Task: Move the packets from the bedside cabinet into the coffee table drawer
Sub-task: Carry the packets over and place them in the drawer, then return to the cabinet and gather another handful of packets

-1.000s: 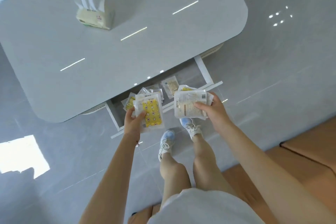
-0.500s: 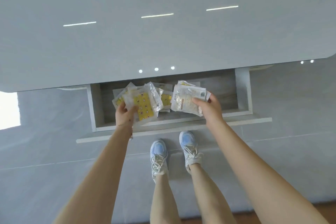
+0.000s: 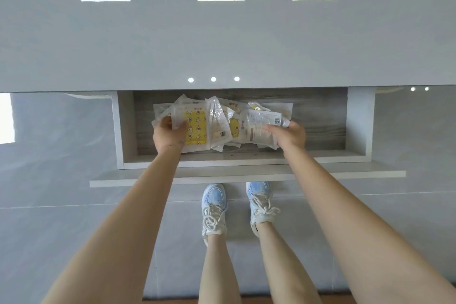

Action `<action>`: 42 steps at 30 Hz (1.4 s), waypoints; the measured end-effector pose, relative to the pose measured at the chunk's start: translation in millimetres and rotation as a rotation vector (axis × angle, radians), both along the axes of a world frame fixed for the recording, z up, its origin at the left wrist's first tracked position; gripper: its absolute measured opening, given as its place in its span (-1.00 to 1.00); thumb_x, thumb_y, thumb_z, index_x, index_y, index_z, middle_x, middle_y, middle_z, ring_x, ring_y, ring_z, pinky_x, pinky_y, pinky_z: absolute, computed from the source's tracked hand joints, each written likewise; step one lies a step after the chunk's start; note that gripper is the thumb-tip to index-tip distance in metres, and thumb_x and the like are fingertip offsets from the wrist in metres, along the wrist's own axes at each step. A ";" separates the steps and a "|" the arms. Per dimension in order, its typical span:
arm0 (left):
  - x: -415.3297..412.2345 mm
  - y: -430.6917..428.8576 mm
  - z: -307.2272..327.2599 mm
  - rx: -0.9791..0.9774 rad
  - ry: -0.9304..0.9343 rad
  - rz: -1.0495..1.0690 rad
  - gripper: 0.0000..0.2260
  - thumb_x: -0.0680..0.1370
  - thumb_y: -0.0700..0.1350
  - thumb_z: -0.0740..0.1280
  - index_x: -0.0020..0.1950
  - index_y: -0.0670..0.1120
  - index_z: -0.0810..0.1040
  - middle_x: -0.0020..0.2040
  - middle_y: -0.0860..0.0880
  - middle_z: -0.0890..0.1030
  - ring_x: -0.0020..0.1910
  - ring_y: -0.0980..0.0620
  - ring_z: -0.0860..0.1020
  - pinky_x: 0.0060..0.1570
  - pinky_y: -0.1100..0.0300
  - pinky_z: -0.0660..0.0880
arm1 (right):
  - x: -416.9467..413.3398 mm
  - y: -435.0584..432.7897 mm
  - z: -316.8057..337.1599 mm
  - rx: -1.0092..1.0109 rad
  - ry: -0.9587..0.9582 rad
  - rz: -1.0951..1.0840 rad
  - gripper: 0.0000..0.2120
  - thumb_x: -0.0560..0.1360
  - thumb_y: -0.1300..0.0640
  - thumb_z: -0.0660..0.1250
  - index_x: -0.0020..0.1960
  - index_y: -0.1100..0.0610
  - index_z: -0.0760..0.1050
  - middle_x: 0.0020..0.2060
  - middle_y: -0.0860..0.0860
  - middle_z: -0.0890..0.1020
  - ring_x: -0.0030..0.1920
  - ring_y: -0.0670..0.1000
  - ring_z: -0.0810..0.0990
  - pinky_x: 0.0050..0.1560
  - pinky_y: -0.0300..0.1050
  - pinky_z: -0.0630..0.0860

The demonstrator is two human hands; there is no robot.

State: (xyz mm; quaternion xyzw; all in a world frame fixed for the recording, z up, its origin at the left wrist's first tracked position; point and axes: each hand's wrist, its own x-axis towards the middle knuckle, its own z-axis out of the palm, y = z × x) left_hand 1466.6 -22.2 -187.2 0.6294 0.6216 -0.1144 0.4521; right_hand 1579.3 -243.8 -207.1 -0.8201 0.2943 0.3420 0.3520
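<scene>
1. Over the open drawer (image 3: 357, 121), both hands sit lower than half a second ago. They were level with the front rim; now they reach inside, down at the pile.
2. Left hand (image 3: 169, 134): grip clamped on the yellow packets (image 3: 195, 128), thumb on top, fingers hidden underneath. Can't tell if the bundle touches the pile or hangs just over it.
3. Right hand (image 3: 291, 134): grip clamped on the white packets (image 3: 261, 126), label side up, thumb across the near edge.
4. Judgement: this is the put-down step. Both loads are inside the drawer but not let go, so this trip is nearly done. The bedside cabinet is not in view, so I can't say if more packets are left there.
5. Loose packets (image 3: 222, 108) already lie in the left and middle of the drawer, overlapping and untidy. The right end shows bare wood.
6. The table (image 3: 222, 32) overhangs the back of the drawer and hides whatever lies there. It probably limits how far back the hands can go.
7. Shoes (image 3: 214, 207) stand on the floor (image 3: 49, 180), just in front of the drawer front (image 3: 345, 173).
8. Risk, as a guess: slick packets dropped on the heap may slide or ride up and snag under the table at closing.
</scene>
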 end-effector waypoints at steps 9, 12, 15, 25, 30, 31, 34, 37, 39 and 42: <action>-12.3 -5.9 20.6 0.101 0.036 -0.349 -0.33 0.49 -0.07 0.40 0.51 -0.06 0.14 0.46 -0.09 0.29 0.35 -0.13 0.38 0.20 -0.02 0.40 | -9.9 -8.9 32.2 -0.004 0.043 0.067 -0.44 0.41 0.22 0.49 0.35 0.18 0.38 0.19 0.09 0.58 0.11 0.08 0.57 -0.05 -0.16 0.43; -22.2 -9.6 50.6 0.113 0.007 -0.429 -0.36 0.50 0.00 0.37 0.50 -0.01 0.17 0.48 -0.08 0.27 0.43 -0.13 0.27 0.35 -0.10 0.28 | -15.7 -8.6 73.6 0.024 -0.063 0.265 -0.35 0.46 0.14 0.45 0.46 0.12 0.26 0.33 0.07 0.50 0.32 0.07 0.48 0.21 -0.12 0.39; -34.8 -17.2 100.9 0.234 0.067 -0.624 -0.47 0.55 0.11 0.25 0.49 0.06 0.20 0.54 -0.06 0.15 0.53 -0.14 0.00 0.46 -0.17 -0.07 | -25.8 -5.6 129.7 -0.056 -0.234 0.781 -0.42 0.53 0.04 0.34 0.49 0.08 0.24 0.29 0.09 0.52 0.28 0.13 0.48 0.22 -0.05 0.42; -88.3 -42.1 256.0 0.479 0.122 -0.957 -0.30 0.43 0.35 -0.20 0.54 0.13 0.03 0.57 -0.06 -0.02 0.54 -0.15 -0.18 0.42 -0.18 -0.29 | -81.9 32.7 301.7 -0.278 -0.239 1.320 -0.28 0.55 -0.29 0.09 0.57 -0.11 -0.15 0.55 0.03 0.13 0.56 0.14 -0.04 0.46 0.26 0.10; -123.4 -50.4 312.1 0.456 0.111 -0.848 -0.31 0.43 0.38 -0.17 0.53 0.18 -0.11 0.57 -0.01 -0.12 0.53 -0.11 -0.23 0.44 -0.20 -0.28 | -110.5 39.7 363.5 -0.303 -0.233 1.402 -0.26 0.55 -0.31 0.06 0.55 -0.14 -0.25 0.58 -0.01 -0.06 0.56 0.14 -0.18 0.48 0.29 -0.09; -131.0 -52.2 322.5 0.452 0.118 -0.826 -0.30 0.42 0.38 -0.16 0.53 0.19 -0.13 0.57 -0.01 -0.12 0.53 -0.11 -0.23 0.44 -0.21 -0.27 | -116.2 40.0 373.8 -0.308 -0.237 1.425 -0.27 0.55 -0.31 0.06 0.55 -0.14 -0.26 0.58 -0.01 -0.08 0.56 0.14 -0.19 0.48 0.28 -0.10; -156.1 -55.9 350.6 0.441 0.145 -0.776 -0.28 0.41 0.39 -0.16 0.53 0.19 -0.13 0.57 -0.01 -0.13 0.53 -0.11 -0.23 0.44 -0.23 -0.25 | -133.6 41.6 400.7 -0.320 -0.246 1.508 -0.28 0.56 -0.30 0.05 0.55 -0.14 -0.25 0.58 0.00 -0.10 0.56 0.14 -0.18 0.47 0.27 -0.09; -181.5 -54.9 374.0 0.414 0.168 -0.717 -0.27 0.39 0.40 -0.17 0.53 0.19 -0.14 0.57 0.01 -0.17 0.53 -0.10 -0.26 0.43 -0.21 -0.29 | -150.4 48.1 422.0 -0.315 -0.257 1.581 -0.28 0.56 -0.29 0.06 0.56 -0.13 -0.22 0.58 0.01 -0.08 0.56 0.15 -0.18 0.47 0.30 -0.10; -200.3 -50.9 385.2 0.409 0.182 -0.665 -0.26 0.38 0.41 -0.18 0.53 0.19 -0.14 0.57 0.02 -0.17 0.53 -0.09 -0.25 0.43 -0.21 -0.29 | -162.0 57.4 434.8 -0.294 -0.277 1.625 -0.28 0.55 -0.28 0.08 0.56 -0.12 -0.19 0.58 0.00 -0.06 0.56 0.15 -0.16 0.48 0.30 -0.10; -231.0 -41.6 396.1 0.430 0.185 -0.643 -0.25 0.37 0.42 -0.21 0.53 0.19 -0.13 0.57 0.02 -0.14 0.54 -0.11 -0.22 0.43 -0.23 -0.26 | -179.1 82.4 452.8 -0.274 -0.308 1.742 -0.27 0.55 -0.28 0.11 0.57 -0.12 -0.16 0.57 0.01 -0.03 0.56 0.15 -0.13 0.48 0.29 -0.08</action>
